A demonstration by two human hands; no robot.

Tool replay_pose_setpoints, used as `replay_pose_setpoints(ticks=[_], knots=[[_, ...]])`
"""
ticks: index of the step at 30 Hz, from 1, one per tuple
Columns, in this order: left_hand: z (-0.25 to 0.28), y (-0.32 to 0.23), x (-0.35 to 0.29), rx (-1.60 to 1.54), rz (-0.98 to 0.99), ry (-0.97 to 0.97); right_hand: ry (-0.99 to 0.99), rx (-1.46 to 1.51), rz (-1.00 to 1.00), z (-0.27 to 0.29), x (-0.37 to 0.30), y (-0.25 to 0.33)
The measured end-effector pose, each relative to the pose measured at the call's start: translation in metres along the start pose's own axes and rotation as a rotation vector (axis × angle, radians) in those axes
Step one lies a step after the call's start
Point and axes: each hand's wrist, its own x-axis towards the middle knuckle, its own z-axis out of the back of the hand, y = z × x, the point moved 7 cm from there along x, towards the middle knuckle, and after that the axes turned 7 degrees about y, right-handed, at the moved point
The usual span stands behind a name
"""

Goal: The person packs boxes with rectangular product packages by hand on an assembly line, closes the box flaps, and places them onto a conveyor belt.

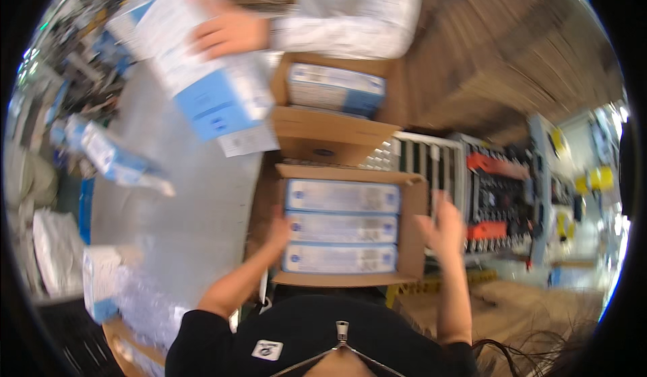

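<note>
In front of me stands an open cardboard box (pixel 412 242). Three narrow white-and-blue cartons (pixel 340 229) lie in it, stacked side by side. At the box's left edge is my left hand (pixel 278 232), its blurred fingers stretched out flat beside the ends of the cartons. My right hand (pixel 443 229) is just off the box's right wall, fingers apart and nothing in it. Beyond this box is a second open cardboard box (pixel 327 134), with a white-and-blue carton (pixel 333 86) inside.
Across from me, a co-worker's hand (pixel 229 33) rests on white-and-blue flat packaging (pixel 212 101). A grey metal table (pixel 182 222) is on the left, with clear plastic wrap (pixel 145 303) near its front. Red-and-black racks (pixel 499 198) stand right, below stacked brown cardboard (pixel 499 53).
</note>
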Motion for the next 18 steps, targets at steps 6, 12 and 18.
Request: replay_pose_setpoints(ticks=[6, 12, 18], knots=[[-0.058, -0.018, 0.005, 0.359, -0.273, -0.008, 0.682, 0.663, -0.221, -0.122, -0.022, -0.066], [0.029, -0.002, -0.019, -0.544, -0.323, 0.090, 1.269, 0.669, 0.125, -0.167, -0.057, -0.063], [-0.099, -0.109, -0.060, 0.879, -1.089, 0.344, 1.285, -0.206, 0.537, -0.104, -0.086, -0.014]])
